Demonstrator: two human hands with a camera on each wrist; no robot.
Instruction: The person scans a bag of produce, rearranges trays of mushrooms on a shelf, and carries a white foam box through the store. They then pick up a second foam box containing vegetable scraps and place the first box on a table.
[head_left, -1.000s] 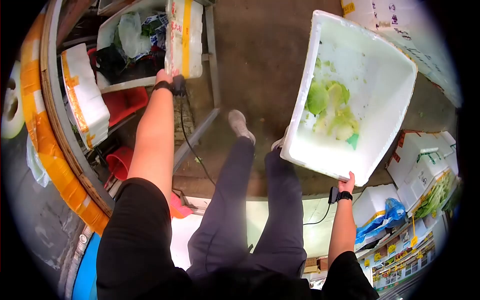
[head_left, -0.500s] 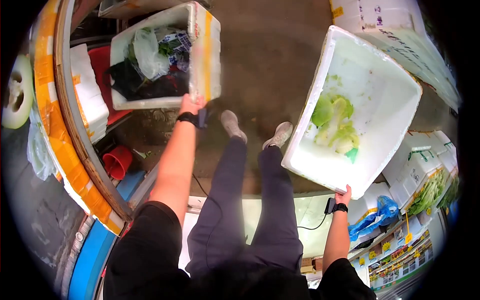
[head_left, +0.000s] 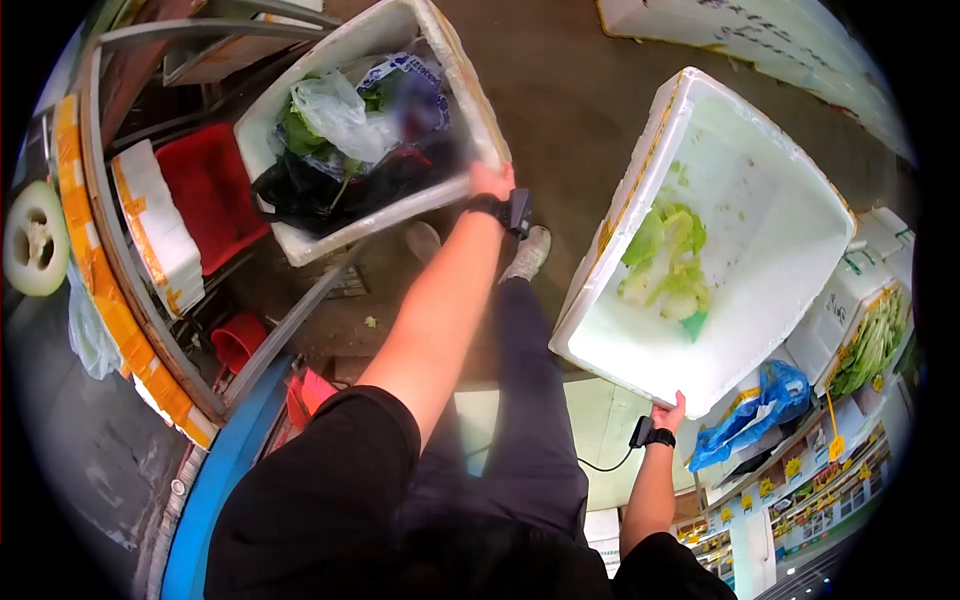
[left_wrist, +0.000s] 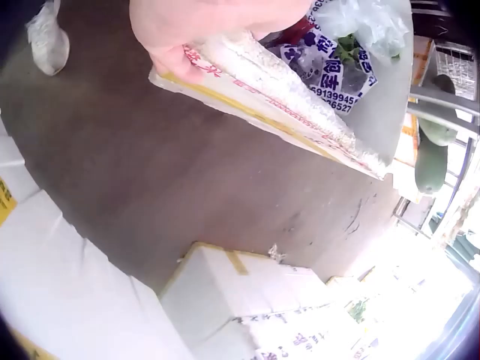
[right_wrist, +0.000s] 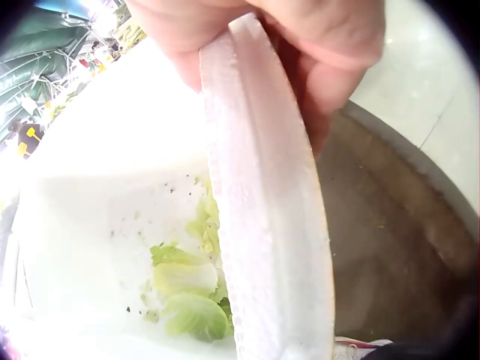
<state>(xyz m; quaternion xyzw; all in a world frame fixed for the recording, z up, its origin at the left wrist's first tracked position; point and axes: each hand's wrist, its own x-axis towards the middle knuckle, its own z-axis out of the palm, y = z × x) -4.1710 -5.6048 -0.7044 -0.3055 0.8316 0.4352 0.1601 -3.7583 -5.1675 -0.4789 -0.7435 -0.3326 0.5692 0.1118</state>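
Note:
My left hand [head_left: 491, 182] grips the near right corner of a white foam box [head_left: 478, 105], which sits tilted at the upper left. Inside it are a clear plastic bag [head_left: 345, 118], black plastic [head_left: 310, 195], a blue-and-white printed bag [left_wrist: 337, 79] and some green leaves. In the left wrist view, the fingers curl over the box's rim, beside red print and yellow tape. My right hand [head_left: 668, 412] pinches the near rim of a second white foam box [head_left: 760, 260], as the right wrist view also shows. Loose pale-green leaves [head_left: 665, 255] lie in this box.
A metal rack frame [head_left: 300, 310] stands at left, with a red bin [head_left: 208, 200], a smaller red container [head_left: 239, 340] and a white foam box [head_left: 160, 228]. More foam boxes [head_left: 740, 35] stand at upper right. A blue plastic bag [head_left: 755, 415] and leafy greens [head_left: 870, 345] lie at right.
My left hand has pulled its box rightward, away from the rack, and the box has turned at an angle. The right hand keeps its hold, its box slightly lower in view.

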